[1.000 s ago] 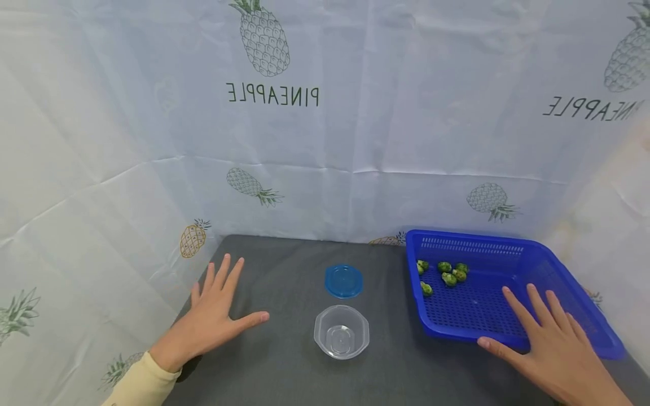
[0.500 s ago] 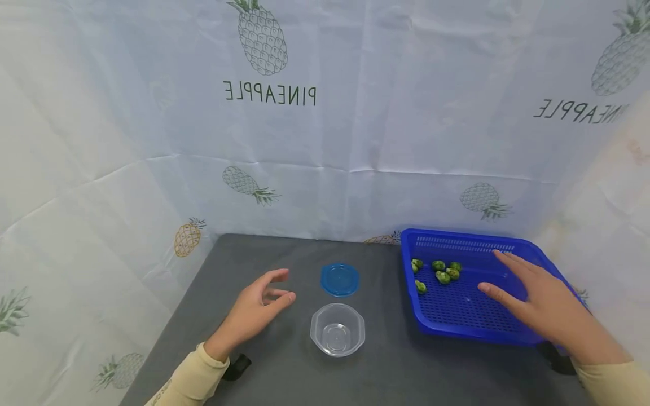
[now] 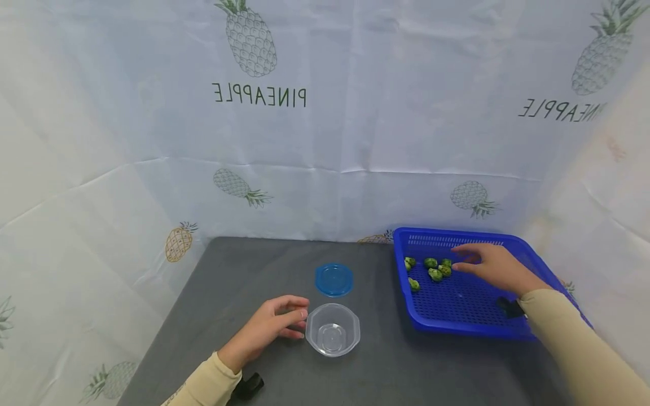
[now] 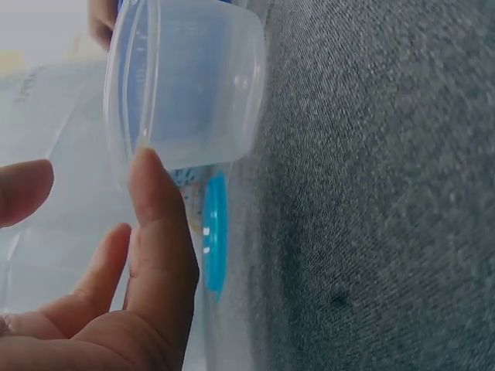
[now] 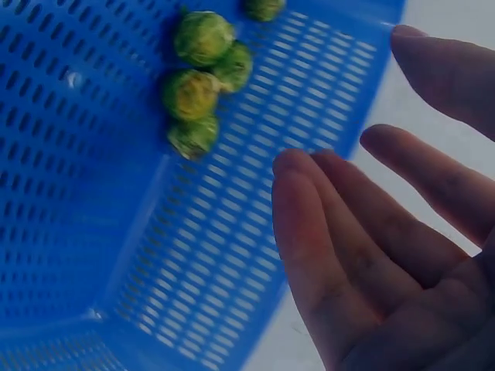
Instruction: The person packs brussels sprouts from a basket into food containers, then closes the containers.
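My left hand [image 3: 264,331] is beside the left rim of a clear plastic container [image 3: 332,338], its fingers loosely bent and holding nothing. In the left wrist view a fingertip [image 4: 147,174] overlaps the container's rim [image 4: 147,85]; whether it touches, I cannot tell. Over the blue basket [image 3: 472,324] hovers my right hand [image 3: 492,268], thumb and fingers apart, close to several Brussels sprouts [image 3: 435,274]. The right wrist view has a cluster of sprouts [image 5: 203,37] in the basket, apart from the empty fingers [image 5: 302,224].
A round blue lid [image 3: 334,279] lies behind the container on the grey tabletop [image 3: 244,270]. White curtains [image 3: 325,141] printed with pineapples hang behind and at both sides. The basket's raised walls stand round the sprouts.
My left hand has moved right, up to the container, its spread fingers now loosely bent. My right hand has swung from the basket's front edge inward and left to the sprouts. The view has shifted slightly.
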The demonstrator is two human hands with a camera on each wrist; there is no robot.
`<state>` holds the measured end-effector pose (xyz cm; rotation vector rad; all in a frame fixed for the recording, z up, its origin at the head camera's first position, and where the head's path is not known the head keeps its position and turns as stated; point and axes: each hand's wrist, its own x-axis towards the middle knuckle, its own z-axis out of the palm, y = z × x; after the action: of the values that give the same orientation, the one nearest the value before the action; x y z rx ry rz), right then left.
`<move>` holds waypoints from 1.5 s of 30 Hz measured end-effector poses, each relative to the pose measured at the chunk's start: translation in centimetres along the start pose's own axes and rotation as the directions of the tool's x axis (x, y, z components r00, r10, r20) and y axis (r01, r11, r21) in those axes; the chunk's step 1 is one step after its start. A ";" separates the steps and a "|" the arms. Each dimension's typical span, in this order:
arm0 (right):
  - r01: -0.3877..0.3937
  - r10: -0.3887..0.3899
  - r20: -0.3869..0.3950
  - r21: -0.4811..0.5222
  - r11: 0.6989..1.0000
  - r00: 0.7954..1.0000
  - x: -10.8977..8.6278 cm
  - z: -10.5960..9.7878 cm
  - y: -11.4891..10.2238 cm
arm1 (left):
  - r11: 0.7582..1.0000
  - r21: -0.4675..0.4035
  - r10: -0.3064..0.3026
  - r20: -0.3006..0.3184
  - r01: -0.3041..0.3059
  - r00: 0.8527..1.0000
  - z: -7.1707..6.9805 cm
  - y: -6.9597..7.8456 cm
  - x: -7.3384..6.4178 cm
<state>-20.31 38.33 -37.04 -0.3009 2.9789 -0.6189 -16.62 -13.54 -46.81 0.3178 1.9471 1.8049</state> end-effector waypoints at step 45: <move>-0.116 0.127 0.163 -0.077 0.990 0.978 6.3 4.4 -0.1 | 0.998 -0.060 -0.024 0.094 0.029 0.995 0.3 -0.7 1.2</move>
<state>-25.91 35.20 -41.24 -0.1641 2.8336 -0.4572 -17.43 -12.81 -47.69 0.3481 1.8209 1.7959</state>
